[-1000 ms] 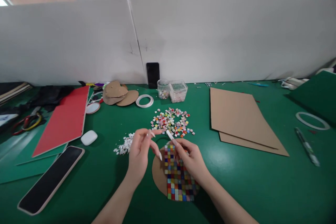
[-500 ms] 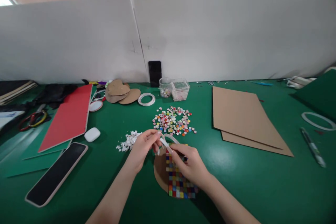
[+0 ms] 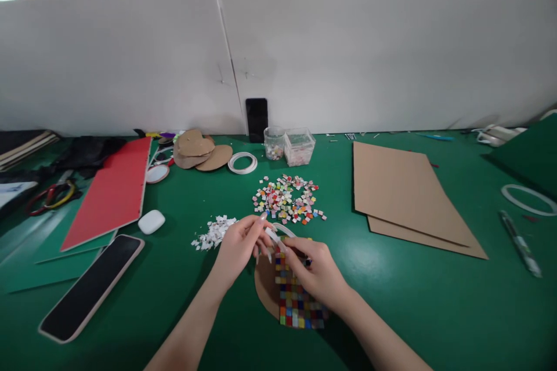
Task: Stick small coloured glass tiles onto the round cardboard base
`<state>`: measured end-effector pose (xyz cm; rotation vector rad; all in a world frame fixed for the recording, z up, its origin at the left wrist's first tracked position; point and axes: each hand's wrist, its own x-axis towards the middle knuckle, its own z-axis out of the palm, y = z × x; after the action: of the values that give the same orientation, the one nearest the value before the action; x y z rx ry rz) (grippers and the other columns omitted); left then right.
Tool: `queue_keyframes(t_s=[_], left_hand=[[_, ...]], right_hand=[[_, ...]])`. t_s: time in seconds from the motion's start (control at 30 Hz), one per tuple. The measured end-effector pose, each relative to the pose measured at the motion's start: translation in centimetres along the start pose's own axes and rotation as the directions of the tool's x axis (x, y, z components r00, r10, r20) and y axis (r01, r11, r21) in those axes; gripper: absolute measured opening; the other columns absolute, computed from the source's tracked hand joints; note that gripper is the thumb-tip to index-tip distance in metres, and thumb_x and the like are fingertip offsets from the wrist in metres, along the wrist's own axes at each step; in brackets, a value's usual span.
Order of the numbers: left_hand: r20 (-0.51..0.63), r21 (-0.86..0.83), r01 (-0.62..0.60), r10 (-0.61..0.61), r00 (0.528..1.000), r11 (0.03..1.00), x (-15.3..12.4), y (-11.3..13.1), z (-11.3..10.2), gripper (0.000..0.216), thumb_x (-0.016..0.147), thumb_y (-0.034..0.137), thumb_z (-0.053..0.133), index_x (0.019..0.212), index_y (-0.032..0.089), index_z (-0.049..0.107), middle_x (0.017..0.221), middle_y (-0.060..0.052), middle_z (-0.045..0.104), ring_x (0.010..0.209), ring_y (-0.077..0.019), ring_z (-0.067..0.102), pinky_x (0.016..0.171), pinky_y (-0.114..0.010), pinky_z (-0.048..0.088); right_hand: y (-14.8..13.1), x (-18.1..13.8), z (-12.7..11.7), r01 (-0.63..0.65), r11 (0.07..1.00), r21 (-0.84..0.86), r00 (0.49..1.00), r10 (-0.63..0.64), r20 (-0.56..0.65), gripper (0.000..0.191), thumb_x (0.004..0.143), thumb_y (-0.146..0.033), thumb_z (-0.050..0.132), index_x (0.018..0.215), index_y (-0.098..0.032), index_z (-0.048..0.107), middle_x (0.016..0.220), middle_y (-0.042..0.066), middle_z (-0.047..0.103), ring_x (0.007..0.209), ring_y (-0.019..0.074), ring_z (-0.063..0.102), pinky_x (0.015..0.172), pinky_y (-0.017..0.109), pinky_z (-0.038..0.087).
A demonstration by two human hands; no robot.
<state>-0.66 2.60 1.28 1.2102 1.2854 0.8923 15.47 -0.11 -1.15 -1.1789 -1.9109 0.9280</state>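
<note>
A white strip (image 3: 275, 237), curved like a band of tape, runs between my two hands. My left hand (image 3: 244, 240) pinches its left end with the fingers closed. My right hand (image 3: 314, 269) grips the other part between thumb and fingers. Below them lies a brown cardboard disc (image 3: 265, 287), partly covered by colourful square mosaic tiles (image 3: 300, 304) in rows. My right hand hides some of these tiles. Loose coloured tiles (image 3: 285, 200) are scattered just beyond my hands, and a heap of white paper bits (image 3: 214, 233) is beside my left hand.
A phone (image 3: 91, 290), a white case (image 3: 151, 222) and a red board (image 3: 113, 197) lie left. Cardboard sheets (image 3: 400, 197) and a pen (image 3: 520, 243) are right. At the back stand clear containers (image 3: 299, 148), a white coil (image 3: 242, 163) and an upright phone (image 3: 256, 120).
My left fingers have shifted slightly on the strip, with the fingertips reaching a little lower. The right hand is nearly still. The camera view has tilted slightly.
</note>
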Motion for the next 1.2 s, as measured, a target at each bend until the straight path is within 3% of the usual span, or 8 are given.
queue_keyframes(t_s=[0.53, 0.87, 1.03, 1.2], left_hand=[[0.038, 0.118, -0.048, 0.044, 0.998, 0.992, -0.3, -0.6, -0.2, 0.02, 0.078, 0.036, 0.055, 0.082, 0.017, 0.057, 0.06, -0.001, 0.062, 0.05, -0.0115, 0.058, 0.042, -0.018, 0.043], [0.03, 0.395, -0.258, 0.269, 0.963, 0.882, -0.2, -1.6, -0.1, 0.021, 0.086, 0.036, 0.043, 0.077, 0.019, 0.052, 0.06, 0.002, 0.055, 0.052, -0.0106, 0.054, 0.049, -0.02, 0.04], [0.055, 0.321, -0.237, 0.232, 0.971, 0.917, -0.1, -1.5, -0.2, 0.024, 0.088, 0.036, 0.037, 0.081, 0.02, 0.052, 0.058, 0.004, 0.053, 0.048, -0.0097, 0.053, 0.047, -0.019, 0.038], [0.072, 0.302, -0.195, 0.182, 0.981, 0.933, 0.0, -1.1, -0.6, 0.016, 0.08, 0.033, 0.052, 0.075, 0.018, 0.053, 0.066, 0.001, 0.056, 0.059, -0.0116, 0.056, 0.055, -0.021, 0.042]], right_hand=[[0.0, 0.2, -0.1, -0.035, 0.997, 0.067, 0.999, 0.037, -0.019, 0.025, 0.089, -0.025, 0.04, 0.087, -0.018, 0.064, 0.072, 0.003, 0.065, 0.063, 0.0142, 0.058, 0.058, 0.022, 0.039], [0.1, 0.3, 0.0, -0.065, 0.995, 0.07, 0.996, 0.068, -0.049, 0.024, 0.088, -0.026, 0.042, 0.083, -0.017, 0.064, 0.07, 0.003, 0.065, 0.061, 0.0143, 0.057, 0.056, 0.022, 0.039], [0.0, 0.2, 0.0, -0.066, 0.994, 0.088, 0.997, 0.069, -0.035, 0.026, 0.089, -0.027, 0.04, 0.082, -0.017, 0.063, 0.069, 0.003, 0.063, 0.06, 0.0134, 0.055, 0.054, 0.021, 0.038], [0.1, 0.2, -0.1, -0.047, 0.998, 0.041, 0.999, 0.048, -0.011, 0.027, 0.089, -0.026, 0.039, 0.078, -0.017, 0.062, 0.065, 0.002, 0.06, 0.056, 0.0122, 0.05, 0.053, 0.022, 0.035]])
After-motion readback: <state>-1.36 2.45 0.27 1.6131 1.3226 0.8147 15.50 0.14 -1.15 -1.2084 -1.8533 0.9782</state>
